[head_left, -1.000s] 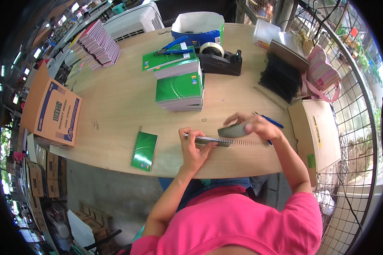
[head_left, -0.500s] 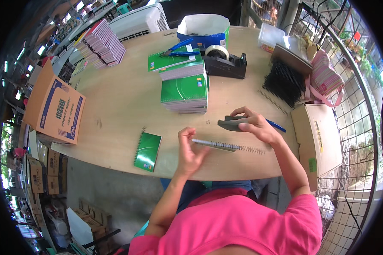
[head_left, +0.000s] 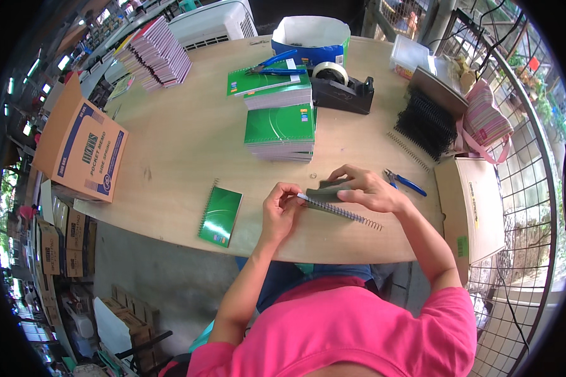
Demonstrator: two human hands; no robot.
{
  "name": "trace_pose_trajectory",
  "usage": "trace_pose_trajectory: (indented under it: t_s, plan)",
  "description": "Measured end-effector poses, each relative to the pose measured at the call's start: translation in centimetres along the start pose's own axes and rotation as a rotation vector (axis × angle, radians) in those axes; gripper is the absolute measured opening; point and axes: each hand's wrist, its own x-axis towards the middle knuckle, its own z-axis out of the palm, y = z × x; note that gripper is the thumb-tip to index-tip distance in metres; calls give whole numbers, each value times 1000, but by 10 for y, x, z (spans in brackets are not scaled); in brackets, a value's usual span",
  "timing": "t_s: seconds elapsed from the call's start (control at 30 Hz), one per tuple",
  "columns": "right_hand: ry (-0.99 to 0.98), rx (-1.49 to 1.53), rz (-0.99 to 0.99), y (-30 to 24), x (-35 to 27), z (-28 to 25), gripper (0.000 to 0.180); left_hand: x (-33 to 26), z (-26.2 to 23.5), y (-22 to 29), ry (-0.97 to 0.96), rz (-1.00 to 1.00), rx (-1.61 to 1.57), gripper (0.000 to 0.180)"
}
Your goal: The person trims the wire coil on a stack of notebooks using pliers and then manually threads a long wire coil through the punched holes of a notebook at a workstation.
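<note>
Fingers of your left hand (head_left: 281, 210) pinch the spiral notebook (head_left: 333, 208); keep it steady, your right hand (head_left: 372, 191) gripping the grey block (head_left: 324, 194).

Hands (head_left: 280, 210) (head_left: 374, 190) close together (fingers (head_left: 352, 173) bent), forearms (head_left: 249, 279) angled inward.

The person wears a bright pink top (head_left: 333, 320), plain across the chest, with a wide curved neckline at the lower edge and a deeper pink band of cloth toward the waist. The left sleeve (head_left: 210, 358) and right sleeve (head_left: 449, 320) are short and pink. Blue clothing (head_left: 346, 270) covers the lap. The forearms, left hand (head_left: 280, 210) and right hand (head_left: 374, 190) are bare.
</note>
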Motion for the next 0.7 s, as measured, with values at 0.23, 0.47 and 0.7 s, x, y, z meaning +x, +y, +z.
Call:
trace_pose_trajectory:
  t_s: [0.23,0.47,0.7]
  plan:
    - [-1,23,-30,2,12,5,41,5,-1,-3,15,30,-101,28]
    - [717,-952,373,43,-91,19,52,-3,-5,17,62,-56,-238,49]
    - [740,-585,-6,-6,-69,2,51,-6,7,41,69,-81,-230,58]
